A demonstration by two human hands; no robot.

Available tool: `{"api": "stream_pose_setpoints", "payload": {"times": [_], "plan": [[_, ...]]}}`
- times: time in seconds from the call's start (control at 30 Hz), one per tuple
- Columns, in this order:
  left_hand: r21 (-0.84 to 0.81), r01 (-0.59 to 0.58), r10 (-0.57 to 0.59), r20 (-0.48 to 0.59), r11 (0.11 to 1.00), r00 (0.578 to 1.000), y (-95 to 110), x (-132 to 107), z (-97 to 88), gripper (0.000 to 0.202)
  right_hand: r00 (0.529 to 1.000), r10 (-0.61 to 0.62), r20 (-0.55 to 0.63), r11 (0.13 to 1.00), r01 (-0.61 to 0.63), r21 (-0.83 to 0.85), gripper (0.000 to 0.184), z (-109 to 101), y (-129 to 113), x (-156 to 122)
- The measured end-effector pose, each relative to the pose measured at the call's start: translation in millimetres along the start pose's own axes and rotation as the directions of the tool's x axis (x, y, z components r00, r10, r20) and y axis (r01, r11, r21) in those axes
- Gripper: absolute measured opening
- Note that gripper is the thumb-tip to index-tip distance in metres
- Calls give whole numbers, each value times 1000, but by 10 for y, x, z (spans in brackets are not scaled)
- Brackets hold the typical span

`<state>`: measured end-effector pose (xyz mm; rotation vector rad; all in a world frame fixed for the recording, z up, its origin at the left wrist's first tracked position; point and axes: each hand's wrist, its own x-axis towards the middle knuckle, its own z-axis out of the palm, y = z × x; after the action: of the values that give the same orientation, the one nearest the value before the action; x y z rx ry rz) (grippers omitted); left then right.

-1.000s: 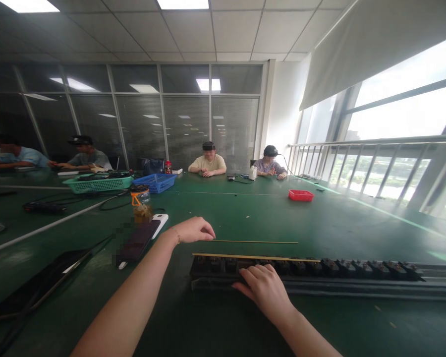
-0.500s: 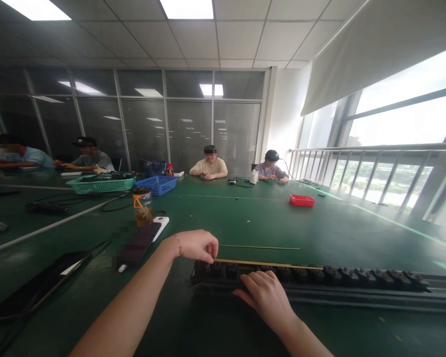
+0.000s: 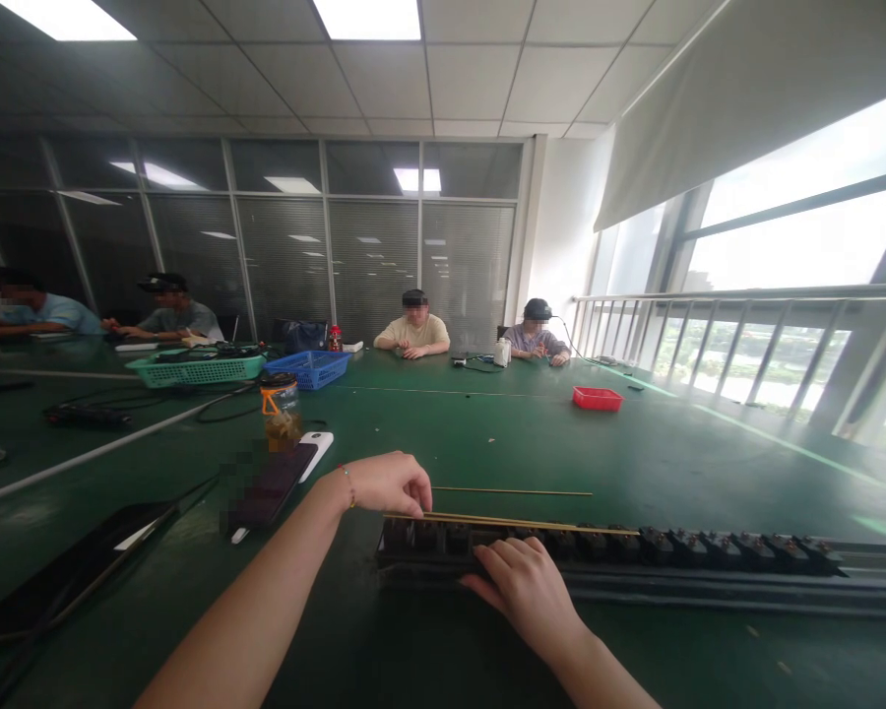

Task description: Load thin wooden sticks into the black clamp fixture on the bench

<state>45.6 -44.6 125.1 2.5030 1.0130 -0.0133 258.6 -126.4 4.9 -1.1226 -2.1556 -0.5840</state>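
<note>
A long black rail [image 3: 635,579] lies across the table before me, with a row of black blocks [image 3: 716,547] along its top. Thin brass-coloured strips [image 3: 502,521] run lengthwise over the blocks at the left half of the rail. At their left part, the thumb and fingertips of my left hand [image 3: 397,483] are pinched on a strip from above. My right hand [image 3: 528,581] is bent over the rail's near side, its fingers closed on the blocks' edge; its fingertips are partly hidden. Behind the rail, another thin brass-coloured strip [image 3: 513,491] lies loose on the table.
Left of my arm are a phone [image 3: 270,487], a white device [image 3: 317,454], a drink jar [image 3: 282,414] and a black flat item [image 3: 66,566]. Farther off stand a green basket [image 3: 196,369], a blue basket [image 3: 308,370] and a red tray [image 3: 598,399]. Several people sit beyond.
The view has shifted slightly. A thin strip end now shows left of my left fingertips, and the strips look slightly apart. Both hands stay nearly where they were.
</note>
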Motion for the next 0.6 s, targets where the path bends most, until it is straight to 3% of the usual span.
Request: {"api": "stream_pose_setpoints", "payload": {"times": [0.13, 0.23, 0.3, 0.47, 0.6], "plan": [[69, -16, 28, -172, 998, 985, 19, -10, -59, 18, 1000, 8, 6, 1000, -8, 9, 24, 0, 0, -7], [131, 55, -3, -363, 990, 932, -57, 34, -71, 18, 1000, 6, 4, 1000, -6, 7, 23, 0, -3, -5], [147, 106, -34, -423, 983, 906, -185, 111, -17, 17, 1000, 2, -4, 1000, -2, -2, 22, 0, -9, 1], [134, 217, -163, -326, 967, 931, -622, 371, 292, 13, 999, -18, -29, 1000, 17, -25, 22, -5, -25, 16], [138, 300, -242, -329, 944, 913, -831, 468, 492, 12, 1000, -9, -28, 1000, 9, -5, 21, 6, -24, 19]]}}
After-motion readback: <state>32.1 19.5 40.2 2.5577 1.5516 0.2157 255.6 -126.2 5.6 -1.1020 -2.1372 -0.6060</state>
